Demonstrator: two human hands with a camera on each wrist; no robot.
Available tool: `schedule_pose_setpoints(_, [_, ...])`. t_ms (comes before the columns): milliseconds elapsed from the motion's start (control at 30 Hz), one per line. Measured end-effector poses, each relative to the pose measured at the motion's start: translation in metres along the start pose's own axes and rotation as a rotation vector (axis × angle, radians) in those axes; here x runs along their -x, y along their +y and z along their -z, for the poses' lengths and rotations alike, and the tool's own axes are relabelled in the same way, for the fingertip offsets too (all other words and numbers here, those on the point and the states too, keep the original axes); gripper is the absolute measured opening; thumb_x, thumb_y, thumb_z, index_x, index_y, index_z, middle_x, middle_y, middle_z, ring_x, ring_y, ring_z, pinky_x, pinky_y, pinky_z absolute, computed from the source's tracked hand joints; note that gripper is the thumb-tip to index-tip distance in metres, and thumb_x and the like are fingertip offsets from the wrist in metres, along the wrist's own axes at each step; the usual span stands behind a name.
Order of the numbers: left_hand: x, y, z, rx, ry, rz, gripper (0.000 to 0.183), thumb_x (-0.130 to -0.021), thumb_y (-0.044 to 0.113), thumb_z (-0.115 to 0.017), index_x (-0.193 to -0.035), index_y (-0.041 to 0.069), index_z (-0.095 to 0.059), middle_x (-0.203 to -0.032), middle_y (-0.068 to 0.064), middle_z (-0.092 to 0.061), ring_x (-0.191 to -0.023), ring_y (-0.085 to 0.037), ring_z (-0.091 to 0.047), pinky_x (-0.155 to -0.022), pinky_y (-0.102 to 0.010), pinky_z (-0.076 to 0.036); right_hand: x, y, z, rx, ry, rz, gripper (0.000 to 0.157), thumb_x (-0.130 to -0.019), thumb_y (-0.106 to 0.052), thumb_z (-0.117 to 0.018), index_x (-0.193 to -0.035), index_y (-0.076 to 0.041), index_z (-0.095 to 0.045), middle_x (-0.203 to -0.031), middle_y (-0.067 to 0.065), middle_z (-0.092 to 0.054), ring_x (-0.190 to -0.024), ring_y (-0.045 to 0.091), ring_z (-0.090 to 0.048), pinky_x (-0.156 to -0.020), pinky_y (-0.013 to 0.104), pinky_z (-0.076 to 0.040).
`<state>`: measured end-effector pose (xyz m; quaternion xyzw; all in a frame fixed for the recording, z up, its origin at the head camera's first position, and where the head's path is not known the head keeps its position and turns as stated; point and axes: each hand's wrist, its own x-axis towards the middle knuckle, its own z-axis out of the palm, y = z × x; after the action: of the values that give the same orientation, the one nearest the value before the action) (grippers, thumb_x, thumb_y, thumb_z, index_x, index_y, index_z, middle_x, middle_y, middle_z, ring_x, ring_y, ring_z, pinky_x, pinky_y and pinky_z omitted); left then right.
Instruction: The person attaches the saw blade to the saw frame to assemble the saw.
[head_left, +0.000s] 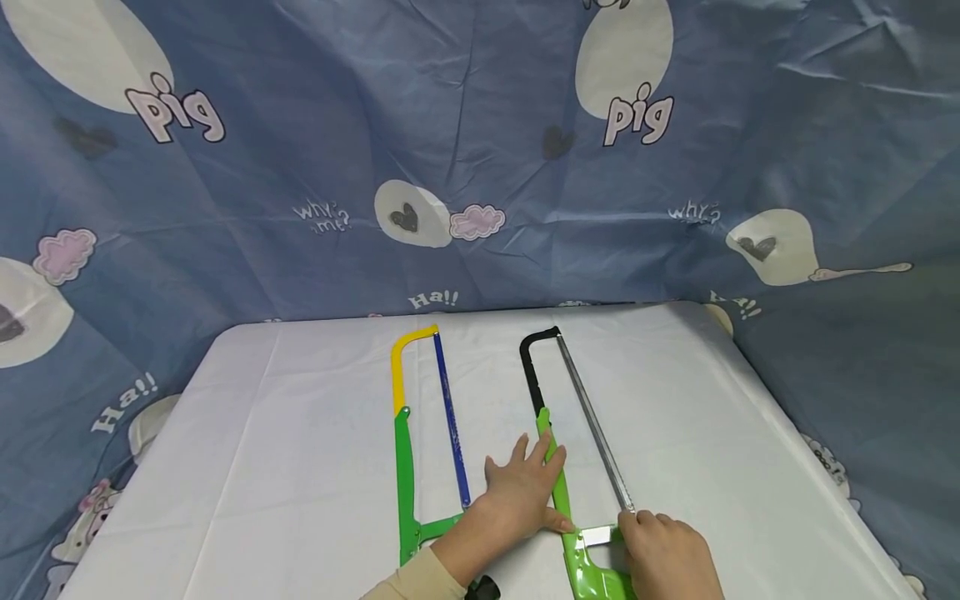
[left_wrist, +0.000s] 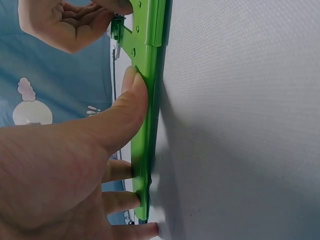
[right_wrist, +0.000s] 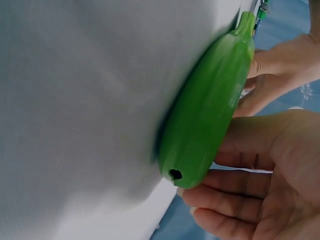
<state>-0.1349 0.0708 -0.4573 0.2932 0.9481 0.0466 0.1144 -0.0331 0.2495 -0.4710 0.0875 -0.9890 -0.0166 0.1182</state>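
Observation:
A hacksaw with a light green frame (head_left: 562, 496), black front arm (head_left: 532, 375) and grey blade (head_left: 596, 423) lies on the white-covered table. My left hand (head_left: 517, 493) rests on the frame with fingers spread; in the left wrist view its thumb (left_wrist: 131, 102) presses along the green metal. The curled fingers of my right hand (head_left: 670, 554) pinch the hacksaw at the blade's near end, beside the handle. What exactly lies between those fingertips is hidden. The right wrist view shows the green handle (right_wrist: 205, 107) close up, with a hole in its end.
To the left lies a second hacksaw (head_left: 405, 479) with a yellow front arm and blue blade (head_left: 452, 417). A small black object (head_left: 483, 588) shows under my left forearm. Behind the table (head_left: 300, 467) hangs a blue printed cloth (head_left: 480, 150).

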Motion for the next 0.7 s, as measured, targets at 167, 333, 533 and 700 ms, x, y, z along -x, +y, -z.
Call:
schedule_pose_setpoints(167, [0.0000, 0.0003, 0.0000, 0.004, -0.012, 0.006, 0.103, -0.065, 0.067, -0.076, -0.151, 0.022, -0.042, -0.162, -0.006, -0.033, -0.146, -0.037, -0.038, -0.091, -0.071, -0.047, 0.0005, 0.0018, 0.0029, -0.065, -0.080, -0.061, 0.028, -0.067, -0.005, -0.081, -0.072, -0.018, -0.057, -0.056, -0.009, -0.048, -0.048, 0.006, -0.041, -0.045, 0.025, -0.034])
schedule_pose_setpoints(333, [0.0001, 0.0005, 0.0001, 0.004, -0.022, 0.009, 0.103, -0.066, 0.066, -0.076, -0.152, 0.022, -0.041, -0.163, -0.006, -0.031, -0.146, -0.037, -0.037, -0.092, -0.071, -0.046, 0.0012, 0.0044, 0.0053, -0.176, -0.139, -0.146, 0.030, -0.072, -0.008, -0.079, -0.070, -0.022, -0.053, -0.053, -0.013, -0.046, -0.048, 0.004, -0.036, -0.045, 0.023, -0.032])
schedule_pose_setpoints(533, [-0.0004, 0.0003, 0.0001, 0.017, -0.026, 0.014, 0.103, -0.065, 0.066, -0.077, -0.152, 0.022, -0.041, -0.163, -0.006, -0.031, -0.146, -0.037, -0.036, -0.093, -0.072, -0.045, 0.0010, 0.0074, 0.0066, -0.290, -0.198, -0.241, 0.033, -0.075, -0.011, -0.077, -0.065, -0.024, -0.049, -0.052, -0.015, -0.043, -0.048, 0.004, -0.035, -0.046, 0.023, -0.031])
schedule_pose_setpoints(700, [-0.0009, 0.0001, -0.0013, 0.005, -0.020, 0.013, 0.104, -0.065, 0.067, -0.076, -0.152, 0.022, -0.041, -0.163, -0.006, -0.031, -0.146, -0.036, -0.037, -0.092, -0.072, -0.046, 0.0026, 0.0099, 0.0083, -0.339, -0.221, -0.282, 0.029, -0.078, -0.013, -0.075, -0.069, -0.024, -0.050, -0.054, -0.014, -0.045, -0.051, 0.006, -0.037, -0.048, 0.026, -0.032])
